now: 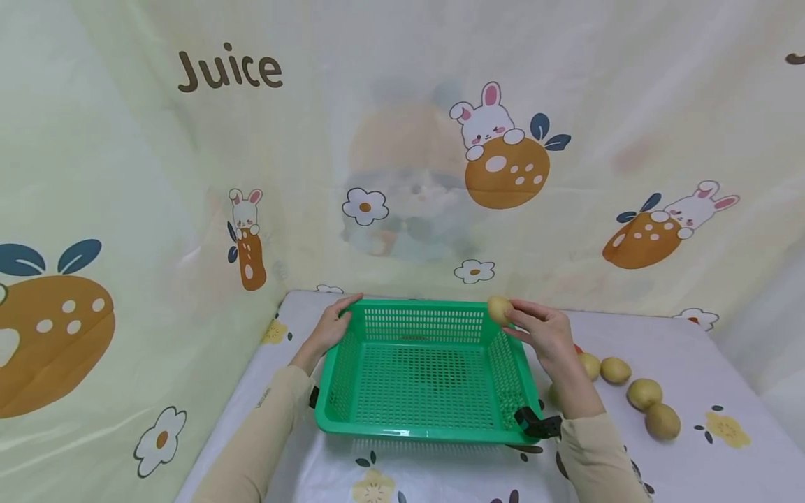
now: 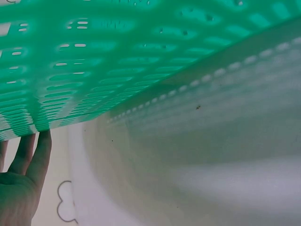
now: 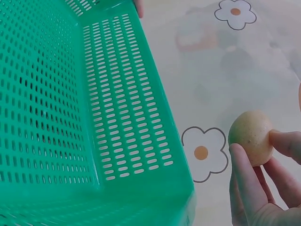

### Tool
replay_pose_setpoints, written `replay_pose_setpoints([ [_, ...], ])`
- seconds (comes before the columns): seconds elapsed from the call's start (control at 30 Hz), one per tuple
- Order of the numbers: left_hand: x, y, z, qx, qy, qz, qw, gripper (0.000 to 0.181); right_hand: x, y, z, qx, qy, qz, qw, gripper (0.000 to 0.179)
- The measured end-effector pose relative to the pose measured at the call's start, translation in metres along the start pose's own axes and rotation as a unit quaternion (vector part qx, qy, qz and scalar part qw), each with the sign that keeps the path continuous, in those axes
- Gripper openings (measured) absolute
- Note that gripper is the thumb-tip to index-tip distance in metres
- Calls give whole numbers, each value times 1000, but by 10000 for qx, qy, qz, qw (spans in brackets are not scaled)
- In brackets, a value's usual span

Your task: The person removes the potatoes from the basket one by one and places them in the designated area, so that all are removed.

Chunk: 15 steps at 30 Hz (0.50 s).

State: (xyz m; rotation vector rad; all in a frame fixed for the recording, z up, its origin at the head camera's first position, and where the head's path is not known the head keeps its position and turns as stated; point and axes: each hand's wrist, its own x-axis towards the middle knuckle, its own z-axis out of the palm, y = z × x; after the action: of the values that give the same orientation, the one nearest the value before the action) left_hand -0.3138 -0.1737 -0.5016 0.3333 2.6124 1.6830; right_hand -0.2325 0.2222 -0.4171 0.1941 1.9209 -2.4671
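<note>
A green slotted plastic basket [image 1: 428, 384] lies in front of me, its perforated floor and walls in plain sight. My left hand [image 1: 330, 327] grips its back left corner, fingers at the rim; in the left wrist view those fingers [image 2: 40, 157] reach up against the slotted side. Between thumb and fingertips, my right hand [image 1: 546, 332] pinches a small round potato [image 3: 251, 136] with pale brown, speckled skin. In the head view this potato overlaps the basket's back right corner, while the right wrist view has it beyond the outer edge of the rim.
Several potatoes [image 1: 644, 395] lie on the table to the right, some partly hidden by my right forearm. A bit of something red [image 1: 577, 348] peeks out beside them. The white patterned tablecloth [image 1: 679, 349] meets a printed curtain [image 1: 402, 140] at the back and left.
</note>
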Motion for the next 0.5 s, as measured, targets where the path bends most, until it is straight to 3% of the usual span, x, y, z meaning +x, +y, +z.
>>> replay_pose_setpoints([
  [0.5,0,0,0,-45,-8,7,10000,47,-2,6,-1,-248,-6,-94,9996,47],
])
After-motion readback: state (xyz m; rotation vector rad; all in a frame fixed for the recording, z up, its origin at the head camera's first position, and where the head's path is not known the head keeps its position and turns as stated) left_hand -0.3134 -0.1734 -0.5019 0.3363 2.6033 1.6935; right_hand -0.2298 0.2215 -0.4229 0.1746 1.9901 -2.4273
